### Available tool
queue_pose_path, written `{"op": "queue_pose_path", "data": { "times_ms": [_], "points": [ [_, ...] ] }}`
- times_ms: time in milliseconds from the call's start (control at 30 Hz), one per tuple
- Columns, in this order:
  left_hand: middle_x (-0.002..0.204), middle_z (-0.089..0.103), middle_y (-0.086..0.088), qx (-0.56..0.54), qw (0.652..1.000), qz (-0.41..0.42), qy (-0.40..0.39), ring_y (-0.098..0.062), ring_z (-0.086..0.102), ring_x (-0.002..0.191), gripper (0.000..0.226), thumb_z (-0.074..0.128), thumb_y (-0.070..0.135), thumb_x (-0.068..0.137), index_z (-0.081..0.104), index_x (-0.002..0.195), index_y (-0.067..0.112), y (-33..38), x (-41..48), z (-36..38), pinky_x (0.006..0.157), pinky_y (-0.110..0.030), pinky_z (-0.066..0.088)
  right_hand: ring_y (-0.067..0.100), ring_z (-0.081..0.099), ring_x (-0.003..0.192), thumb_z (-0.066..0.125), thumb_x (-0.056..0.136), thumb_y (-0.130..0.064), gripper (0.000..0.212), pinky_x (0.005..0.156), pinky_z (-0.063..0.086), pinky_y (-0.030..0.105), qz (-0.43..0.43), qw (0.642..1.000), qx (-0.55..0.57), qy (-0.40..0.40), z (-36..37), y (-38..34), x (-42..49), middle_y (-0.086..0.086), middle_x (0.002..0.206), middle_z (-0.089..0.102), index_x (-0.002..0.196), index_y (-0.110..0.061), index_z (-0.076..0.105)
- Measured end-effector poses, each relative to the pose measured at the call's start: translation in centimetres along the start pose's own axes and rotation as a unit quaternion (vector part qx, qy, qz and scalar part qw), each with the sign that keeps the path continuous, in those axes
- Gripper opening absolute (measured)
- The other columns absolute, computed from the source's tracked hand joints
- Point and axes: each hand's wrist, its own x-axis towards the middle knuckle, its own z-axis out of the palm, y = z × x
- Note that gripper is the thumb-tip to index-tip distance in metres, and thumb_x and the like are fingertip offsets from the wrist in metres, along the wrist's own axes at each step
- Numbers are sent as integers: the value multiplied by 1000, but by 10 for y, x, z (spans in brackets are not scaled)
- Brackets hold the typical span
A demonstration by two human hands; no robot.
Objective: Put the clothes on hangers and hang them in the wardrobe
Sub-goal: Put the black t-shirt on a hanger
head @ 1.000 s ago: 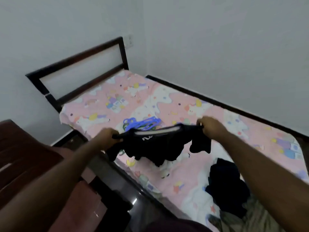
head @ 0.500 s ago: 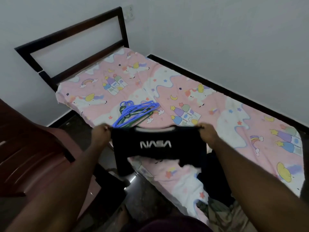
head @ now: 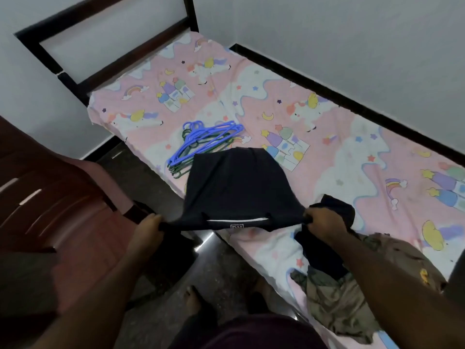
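Left hand [head: 147, 229] and right hand [head: 324, 222] each grip a shoulder of the black T-shirt [head: 236, 187], stretched over the bed [head: 327, 137] edge; blue and green hangers [head: 201, 144] lie just beyond, more clothes [head: 334, 293] at right.

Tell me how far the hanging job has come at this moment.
Nothing looks done: no garment is on a hanger and no wardrobe shows. In hand: the left hand and right hand grip the black T-shirt by its shoulders, spread over the bed. Left: the blue and green hangers lie unused, and a pile of dark and olive clothes waits.
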Motion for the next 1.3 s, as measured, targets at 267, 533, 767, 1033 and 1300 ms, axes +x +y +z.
{"op": "queue_pose_path", "data": {
  "times_ms": [267, 533, 767, 1033, 1300],
  "points": [
    [92, 67, -16, -1, 1000, -13, -22, -36, 64, 93, 12, 59, -1, 80, 65, 88, 6, -18, -2, 2, 76, -35, 47, 30, 63, 83, 67, 81, -20, 14, 67, 44, 31, 14, 999, 15, -45, 17, -33, -14, 11, 81, 65, 80, -7, 67],
    [90, 63, -27, -31, 985, 82, 149, -41, 59, 91, 10, 61, -4, 79, 59, 88, -2, 5, 34, -143, 71, -39, 43, 30, 60, 100, 68, 79, -6, 16, 73, 38, 25, 22, 984, 88, 155, -136, -90, -8, 15, 106, 68, 94, -8, 72],
    [89, 72, -19, -143, 924, 128, 330, -35, 67, 88, 21, 58, -3, 78, 73, 90, 5, 33, 31, -312, 84, -35, 51, 30, 54, 84, 51, 77, -3, 26, 71, 43, 33, 23, 924, 42, 379, -270, -153, -82, 10, 95, 65, 97, -13, 66],
    [83, 68, -13, -230, 902, 159, 328, -24, 59, 81, 26, 52, -1, 74, 71, 91, 2, 3, -8, -240, 72, -27, 39, 33, 63, 92, 51, 70, -6, 33, 76, 46, 33, 60, 907, 122, 399, -182, -140, -120, 14, 96, 70, 94, -14, 72],
    [88, 74, -16, -43, 996, 71, 38, -35, 68, 89, 28, 56, 4, 68, 77, 87, 7, -91, -32, -75, 78, -35, 50, 29, 63, 99, 51, 91, -7, 25, 77, 43, 26, 100, 994, 36, 38, 9, -97, -111, 14, 111, 69, 101, -2, 73]
  ]
}}
